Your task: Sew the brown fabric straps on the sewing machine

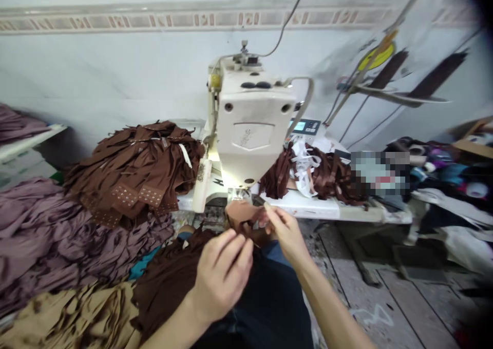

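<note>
The left hand [221, 273] is pinching dark brown fabric [165, 282]. The right hand [285, 234] is gripping a tan fabric piece [241, 213] near the sewing machine [250, 118].

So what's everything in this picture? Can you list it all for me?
sewing machine: one, cream, centre
table: one, white, under the machine
control panel: one, dark with lit screen, behind the machine
brown cloth pile: one, brown, left of the machine
mauve cloth pile: one, mauve, far left
tan cloth pile: one, tan, lower left
white strips: several, white, right on the table
floor: one, grey, lower right
cloth piece: one, tan, between the hands
left hand: one, bare, lower centre
right hand: one, bare, pinching the cloth piece
</note>
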`<state>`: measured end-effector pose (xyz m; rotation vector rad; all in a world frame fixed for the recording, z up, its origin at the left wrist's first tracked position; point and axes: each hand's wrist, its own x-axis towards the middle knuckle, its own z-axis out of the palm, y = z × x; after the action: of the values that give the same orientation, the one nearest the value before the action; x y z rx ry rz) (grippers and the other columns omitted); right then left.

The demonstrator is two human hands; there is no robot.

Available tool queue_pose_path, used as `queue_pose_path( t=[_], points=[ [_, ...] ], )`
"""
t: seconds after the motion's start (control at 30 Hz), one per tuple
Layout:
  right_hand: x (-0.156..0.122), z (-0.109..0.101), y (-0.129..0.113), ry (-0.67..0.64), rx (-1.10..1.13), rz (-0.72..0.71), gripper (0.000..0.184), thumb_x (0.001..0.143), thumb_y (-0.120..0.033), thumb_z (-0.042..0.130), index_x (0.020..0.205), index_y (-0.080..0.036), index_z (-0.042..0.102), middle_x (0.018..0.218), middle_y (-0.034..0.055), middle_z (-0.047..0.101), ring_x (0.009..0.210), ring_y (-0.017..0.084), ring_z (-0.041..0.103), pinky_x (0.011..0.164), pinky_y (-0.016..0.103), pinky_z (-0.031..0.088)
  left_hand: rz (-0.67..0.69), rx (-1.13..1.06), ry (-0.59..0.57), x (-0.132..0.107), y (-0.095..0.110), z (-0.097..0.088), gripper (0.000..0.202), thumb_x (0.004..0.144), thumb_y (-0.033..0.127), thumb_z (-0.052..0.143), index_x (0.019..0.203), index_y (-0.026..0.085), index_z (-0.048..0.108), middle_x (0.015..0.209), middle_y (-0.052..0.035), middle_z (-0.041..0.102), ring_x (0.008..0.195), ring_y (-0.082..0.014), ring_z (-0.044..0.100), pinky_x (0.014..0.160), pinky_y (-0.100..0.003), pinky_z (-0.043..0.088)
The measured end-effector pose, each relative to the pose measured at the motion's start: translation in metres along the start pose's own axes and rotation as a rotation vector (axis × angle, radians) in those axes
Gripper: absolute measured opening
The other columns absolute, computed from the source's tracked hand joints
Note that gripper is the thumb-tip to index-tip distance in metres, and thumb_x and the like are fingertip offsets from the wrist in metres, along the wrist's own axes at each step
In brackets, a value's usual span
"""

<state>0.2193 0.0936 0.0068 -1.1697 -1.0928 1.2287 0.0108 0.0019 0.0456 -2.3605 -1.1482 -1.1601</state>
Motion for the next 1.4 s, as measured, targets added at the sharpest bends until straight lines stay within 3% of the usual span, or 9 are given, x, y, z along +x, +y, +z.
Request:
queue_pose_path(
  t=[0.13,0.23,0.43,0.53,0.8,0.93,1.03,1.2,1.4],
  points=[
    [0.004,-0.003,0.013,0.008,0.051,0.086,0.060,0.091,-0.077,0.068,0.094,-0.018,0.082,0.089,0.0090,0.081,0.058,0.018,0.060,0.050,0.028,0.041,0.161,-0.241,-0.286,-0.058,0.026,0.003,0.020,0.102,0.028,0.072,0.119,0.019,0.075,0.083,-0.0034,0.075,0.084,-0.0173,0.074,0.071,-0.027,0.060],
    [0.003,0.000,0.017,0.092,0.122,0.112,0.061,0.092,-0.077,0.067,0.089,-0.017,0.082,0.087,0.0101,0.081,0.057,0.017,0.059,0.051,0.028,0.041,0.058,-0.256,-0.478,-0.094,0.021,0.009,0.027,0.106,0.043,0.064,0.105,0.018,0.074,0.077,-0.0028,0.072,0.073,-0.0166,0.070,0.064,-0.028,0.056],
    [-0.013,-0.008,0.028,0.336,0.174,0.029,0.063,0.088,-0.078,0.070,0.070,-0.018,0.074,0.064,0.0066,0.071,0.056,0.017,0.061,0.049,0.028,0.039,-0.266,-0.049,-0.546,-0.111,-0.043,0.016,0.032,0.109,0.021,0.051,0.137,0.017,0.067,0.124,-0.0146,0.076,0.113,-0.0257,0.072,0.094,-0.042,0.059],
    [-0.038,-0.013,0.043,0.319,0.063,-0.027,0.067,0.095,-0.076,0.064,0.060,-0.019,0.069,0.058,0.0046,0.066,0.051,0.016,0.057,0.048,0.027,0.039,-0.303,-0.047,-0.615,-0.108,-0.065,0.032,0.029,0.106,0.019,0.057,0.131,0.020,0.070,0.122,-0.0112,0.077,0.123,-0.0268,0.068,0.105,-0.045,0.055],
    [-0.117,0.010,0.062,-0.366,-0.411,-0.253,0.047,0.110,-0.042,0.059,0.070,-0.020,0.070,0.069,0.0032,0.068,0.061,0.018,0.064,0.064,0.031,0.051,-0.407,-0.077,-0.672,-0.104,-0.047,0.057,0.021,0.099,0.009,0.058,0.089,0.017,0.075,0.095,-0.0111,0.068,0.098,-0.0290,0.060,0.087,-0.045,0.055],
    [-0.110,0.027,0.061,-0.331,-0.439,-0.270,0.031,0.113,-0.037,0.053,0.102,-0.020,0.077,0.103,0.0104,0.078,0.094,0.023,0.074,0.087,0.035,0.058,-0.373,-0.238,-0.648,-0.098,-0.041,0.043,0.023,0.102,0.014,0.060,0.085,0.018,0.075,0.089,-0.0074,0.066,0.092,-0.0255,0.059,0.082,-0.039,0.055],
    [-0.091,0.037,0.069,-0.402,-0.452,-0.267,0.041,0.117,-0.044,0.041,0.117,-0.020,0.074,0.121,0.0137,0.076,0.121,0.026,0.068,0.108,0.044,0.053,-0.348,-0.395,-0.599,-0.091,-0.041,0.028,0.022,0.106,0.020,0.059,0.092,0.019,0.075,0.092,-0.0052,0.067,0.090,-0.0207,0.063,0.083,-0.034,0.056],
    [-0.062,0.039,0.065,-0.637,-0.435,-0.227,0.062,0.115,-0.060,0.033,0.074,-0.021,0.058,0.072,-0.0012,0.058,0.070,0.016,0.057,0.077,0.031,0.054,-0.427,-0.614,-0.457,-0.062,-0.050,0.000,0.020,0.109,0.026,0.060,0.098,0.018,0.075,0.092,-0.0043,0.069,0.084,-0.0157,0.068,0.076,-0.026,0.057],
    [-0.024,-0.001,0.007,-0.936,-0.218,0.099,0.065,0.100,-0.080,0.053,0.080,-0.018,0.058,0.081,-0.0001,0.055,0.074,0.015,0.052,0.068,0.026,0.047,-0.556,-0.880,-0.236,0.001,-0.055,-0.021,0.009,0.098,0.023,0.077,0.090,0.021,0.078,0.086,-0.0015,0.069,0.080,-0.0147,0.067,0.075,-0.025,0.052]
  ],
)
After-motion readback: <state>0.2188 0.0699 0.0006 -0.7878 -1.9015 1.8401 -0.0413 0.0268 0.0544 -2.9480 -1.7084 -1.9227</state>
